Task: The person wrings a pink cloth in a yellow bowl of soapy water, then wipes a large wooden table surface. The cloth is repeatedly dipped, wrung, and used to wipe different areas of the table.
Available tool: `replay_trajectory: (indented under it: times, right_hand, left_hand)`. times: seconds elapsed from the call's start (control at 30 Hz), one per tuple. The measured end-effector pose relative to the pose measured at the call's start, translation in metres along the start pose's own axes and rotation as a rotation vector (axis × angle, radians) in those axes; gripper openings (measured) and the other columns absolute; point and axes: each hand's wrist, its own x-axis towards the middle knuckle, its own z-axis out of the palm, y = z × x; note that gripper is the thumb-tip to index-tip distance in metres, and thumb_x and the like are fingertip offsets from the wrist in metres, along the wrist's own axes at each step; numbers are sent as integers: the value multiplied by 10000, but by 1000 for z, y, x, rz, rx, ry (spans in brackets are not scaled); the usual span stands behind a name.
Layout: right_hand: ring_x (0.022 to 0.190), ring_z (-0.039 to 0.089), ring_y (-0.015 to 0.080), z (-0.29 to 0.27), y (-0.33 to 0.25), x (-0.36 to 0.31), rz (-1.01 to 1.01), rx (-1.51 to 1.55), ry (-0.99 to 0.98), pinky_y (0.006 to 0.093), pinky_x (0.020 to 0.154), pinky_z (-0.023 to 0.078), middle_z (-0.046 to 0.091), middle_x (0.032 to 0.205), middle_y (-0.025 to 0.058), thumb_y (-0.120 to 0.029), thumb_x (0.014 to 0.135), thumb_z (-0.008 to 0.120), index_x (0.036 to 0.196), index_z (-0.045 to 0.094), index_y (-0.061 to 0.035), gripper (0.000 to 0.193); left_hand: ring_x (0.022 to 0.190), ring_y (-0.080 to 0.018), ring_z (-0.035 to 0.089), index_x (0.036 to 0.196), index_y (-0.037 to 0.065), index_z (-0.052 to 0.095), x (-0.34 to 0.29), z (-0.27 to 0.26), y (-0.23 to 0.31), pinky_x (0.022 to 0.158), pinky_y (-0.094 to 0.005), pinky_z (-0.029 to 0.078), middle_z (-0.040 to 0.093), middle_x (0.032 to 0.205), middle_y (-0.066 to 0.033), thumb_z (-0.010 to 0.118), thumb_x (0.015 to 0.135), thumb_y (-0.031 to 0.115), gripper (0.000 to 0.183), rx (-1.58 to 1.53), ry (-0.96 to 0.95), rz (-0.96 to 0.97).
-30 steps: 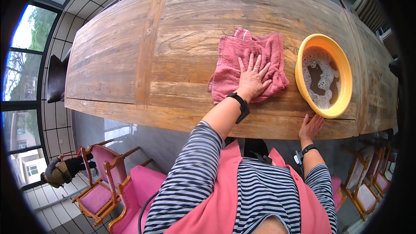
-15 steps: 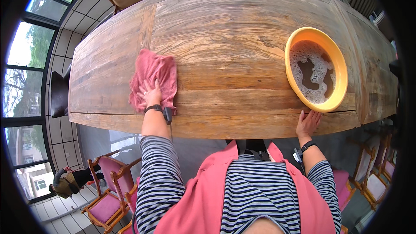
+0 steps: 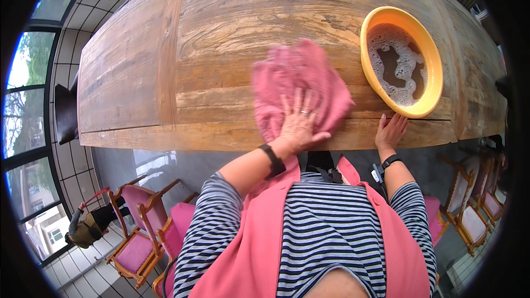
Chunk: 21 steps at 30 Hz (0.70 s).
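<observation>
A crumpled pink cloth [image 3: 298,72] lies on the wooden table [image 3: 221,33], its edges blurred by motion. My left hand [image 3: 298,124] presses flat on the cloth's near part, fingers spread, with a ring on one finger. My right hand [image 3: 391,132] rests flat on the table's near edge, fingers stretched out and holding nothing. Just beyond those fingertips stands a yellow basin [image 3: 436,77] of brownish, foamy water.
Wooden chairs with pink seats [image 3: 132,251] stand at the lower left, and more chairs [image 3: 477,232] at the lower right. Another person [image 3: 88,229] is on the tiled floor by the windows. A dark chair [image 3: 65,113] touches the table's left end.
My left hand has swept the cloth from the left part of the table to the middle. My right hand stays by the basin. The whole view has tilted slightly, shifting the table upward.
</observation>
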Motion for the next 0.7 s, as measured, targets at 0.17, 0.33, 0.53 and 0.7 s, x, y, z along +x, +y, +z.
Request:
replay_trajectory:
  times: [0.17,0.33,0.53,0.7]
  right_hand:
    - [1501,340,413,3,1,1,-3,58,41,546,1252,237,419,1573,260,-457,1036,540,1501,424,52,699]
    - [1535,304,392,1,1,0,11,49,-14,519,1274,200,374,1619,256,-476,1048,514,1542,379,54,737]
    - [1528,310,407,2,0,1,14,-8,-23,545,1264,209,373,1616,268,-484,1041,520,1545,368,56,754]
    - [1516,316,424,1,0,0,-5,57,18,552,1257,219,380,1605,272,-481,1034,534,1532,380,59,750]
  left_hand:
    - [1619,-371,87,1556,184,507,-30,-8,-12,1194,-786,11,240,1731,-105,632,879,655,835,54,-43,128]
    - [1613,-359,145,1600,232,452,-124,-22,-96,1275,-627,36,268,1727,-81,637,901,599,810,130,111,-90]
    - [1607,-348,176,1615,263,417,-234,-47,-198,1285,-598,78,257,1737,-43,589,943,482,727,313,34,-494]
    - [1600,-413,150,1657,247,319,-255,-28,-216,1270,-623,115,194,1754,-71,512,1019,374,679,251,179,-833]
